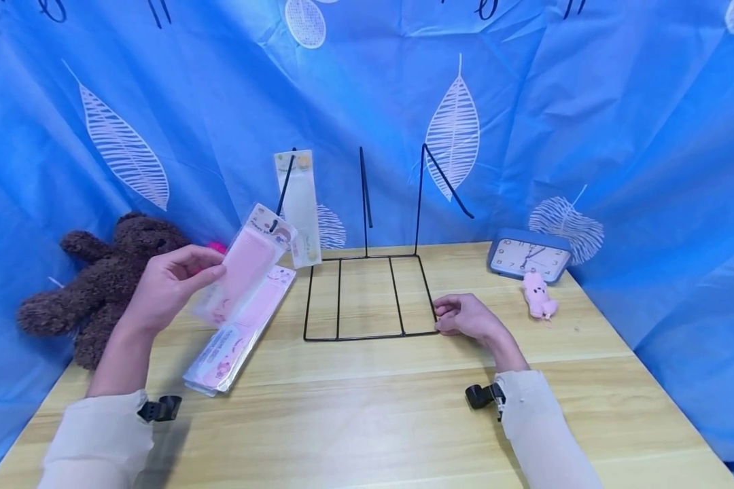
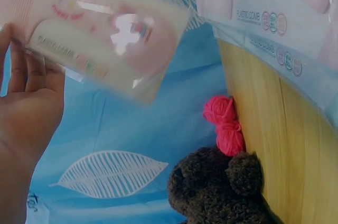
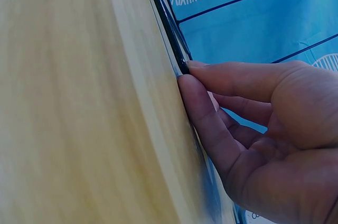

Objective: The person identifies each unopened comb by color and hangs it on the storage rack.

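Observation:
My left hand (image 1: 170,285) pinches a pink packaged plastic comb (image 1: 245,261) by its left edge, thumb in front. The pack's top meets the tip of the rack's left hook; whether the hook passes through its hole I cannot tell. "Plastic comb" is printed on a pack in the left wrist view. Another comb pack (image 1: 302,210), pale yellowish, hangs farther back on that hook. At the front right corner of the black wire rack (image 1: 367,336), my right hand (image 1: 467,318) pinches the base wire between thumb and finger. More packaged combs (image 1: 220,356) lie stacked beneath the held one.
A brown teddy bear (image 1: 113,272) sits at the left, near pink yarn (image 2: 229,134). On the right stand a blue-framed clock (image 1: 529,257) and a small pink plush toy (image 1: 537,297). A blue curtain (image 1: 367,88) hangs behind the wooden table (image 1: 367,421).

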The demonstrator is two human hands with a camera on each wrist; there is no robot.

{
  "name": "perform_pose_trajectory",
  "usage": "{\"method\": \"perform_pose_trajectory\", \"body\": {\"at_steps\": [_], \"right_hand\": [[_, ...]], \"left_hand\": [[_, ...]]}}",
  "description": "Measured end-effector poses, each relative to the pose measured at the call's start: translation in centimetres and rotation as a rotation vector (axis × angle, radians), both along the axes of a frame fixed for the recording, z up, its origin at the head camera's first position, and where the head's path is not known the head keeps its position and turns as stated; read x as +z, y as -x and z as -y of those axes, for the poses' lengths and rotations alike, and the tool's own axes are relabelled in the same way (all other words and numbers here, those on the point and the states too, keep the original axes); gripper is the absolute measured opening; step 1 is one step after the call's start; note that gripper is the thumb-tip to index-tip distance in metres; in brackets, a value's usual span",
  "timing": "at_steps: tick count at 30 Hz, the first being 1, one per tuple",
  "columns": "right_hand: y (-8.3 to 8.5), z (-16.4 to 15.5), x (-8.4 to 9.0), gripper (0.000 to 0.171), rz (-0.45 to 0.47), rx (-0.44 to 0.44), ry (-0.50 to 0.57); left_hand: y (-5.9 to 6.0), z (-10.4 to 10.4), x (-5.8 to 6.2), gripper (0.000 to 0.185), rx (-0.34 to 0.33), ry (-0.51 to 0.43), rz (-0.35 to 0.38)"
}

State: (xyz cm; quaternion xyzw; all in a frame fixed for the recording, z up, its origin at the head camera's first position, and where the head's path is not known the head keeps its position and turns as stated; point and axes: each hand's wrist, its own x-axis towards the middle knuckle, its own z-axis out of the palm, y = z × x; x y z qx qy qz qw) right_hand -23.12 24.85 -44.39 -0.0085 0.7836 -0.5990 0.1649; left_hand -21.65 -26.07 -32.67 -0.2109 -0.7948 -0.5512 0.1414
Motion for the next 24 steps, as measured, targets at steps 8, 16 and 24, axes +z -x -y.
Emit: {"method": "perform_pose_trajectory", "body": {"at_steps": [8,16,24], "right_hand": [[-0.1,-0.1,0.0,0.060,0.009,-0.005,-0.006],[0.0,-0.1,0.0,0.061,0.003,-0.004,0.003],[0.0,-0.1,0.1,0.062,0.003,0.005,0.015]], "left_hand": [[1.0,-2.2,-1.1,0.019,0.034,0.113,0.075],[2.8,-5.1,-1.9,0.026,0.046,-0.058,0.181],[4.6,-7.4,-2.1,0.029,0.085,-0.186,0.244]]}}
